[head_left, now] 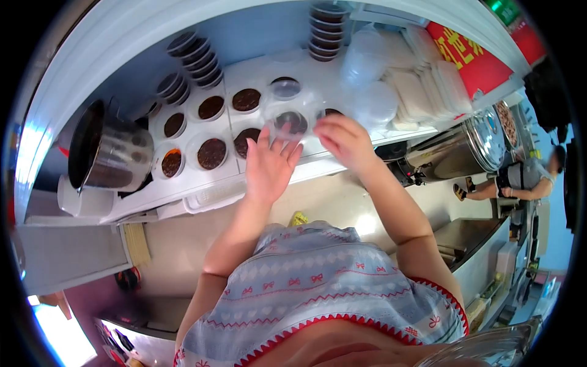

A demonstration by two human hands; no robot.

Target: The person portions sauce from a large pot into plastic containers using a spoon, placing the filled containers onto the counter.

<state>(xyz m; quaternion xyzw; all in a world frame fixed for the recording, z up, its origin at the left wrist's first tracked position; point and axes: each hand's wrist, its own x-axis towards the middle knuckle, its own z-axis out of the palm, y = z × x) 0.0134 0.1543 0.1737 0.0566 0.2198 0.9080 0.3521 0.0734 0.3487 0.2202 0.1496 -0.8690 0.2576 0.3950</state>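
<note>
Above the white counter, a clear plastic lid (290, 124) is over the fingers of my left hand (268, 168), which show through it. That hand is palm up with its fingers spread; I cannot tell whether they bear the lid's weight. At the lid's right side my right hand (345, 139) has its fingers pinched together, slightly blurred. Behind them sits a round tub with a clear cover (285, 87). Open tubs of dark sauce (211, 153) stand to the left, and one dark tub (330, 113) is partly hidden by my right hand.
A large steel pot (116, 150) stands at the counter's left end. Stacked sauce tubs (327, 30) line the back. Clear lids in plastic wrap (373, 104) and pale containers (413, 92) are on the right. Farther right are a steel drum (455, 144) and another person (529, 180).
</note>
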